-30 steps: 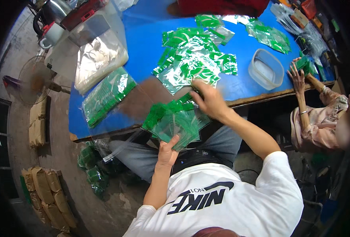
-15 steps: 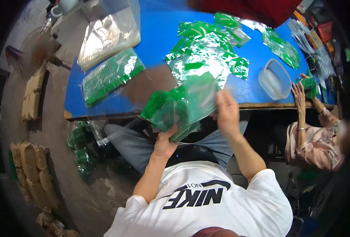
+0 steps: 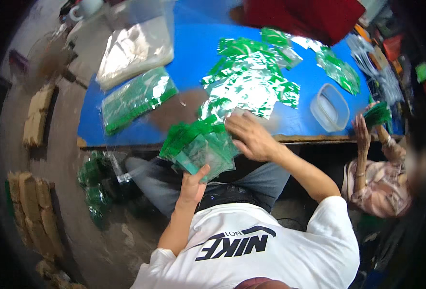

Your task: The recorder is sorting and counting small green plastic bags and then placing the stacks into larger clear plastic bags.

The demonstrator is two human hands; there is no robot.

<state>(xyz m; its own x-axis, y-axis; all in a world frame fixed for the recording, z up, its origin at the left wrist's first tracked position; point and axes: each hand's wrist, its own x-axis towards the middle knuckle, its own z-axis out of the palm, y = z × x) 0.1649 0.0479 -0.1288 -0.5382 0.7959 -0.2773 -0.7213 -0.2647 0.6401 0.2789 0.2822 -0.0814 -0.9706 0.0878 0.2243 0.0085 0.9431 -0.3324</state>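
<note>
My left hand (image 3: 193, 187) is closed on the lower edge of a fanned stack of green plastic packets (image 3: 204, 149), with its thumb on top. The stack is held above my lap at the table's near edge. Just right of it, my right hand (image 3: 251, 136) is open, palm down, fingers stretched toward the loose pile. Its fingertips are slightly blurred, and whether they touch a packet is hard to see. That pile of shiny green and silver packets (image 3: 246, 82) lies spread on the blue table (image 3: 193, 36).
At left lie a bagged bundle of green packets (image 3: 138, 101) and a clear plastic bin (image 3: 138, 48). Rightward stands a clear tub (image 3: 329, 108); a co-worker's hands (image 3: 362, 135) hold green packets beyond it. Red cloth (image 3: 304, 17) hangs over the far side. Brown parcels (image 3: 35, 207) sit at far left.
My right hand has left the stack's right edge and moved left toward the pile, its fingers stretching out. The stack in my left hand is now more fanned out.
</note>
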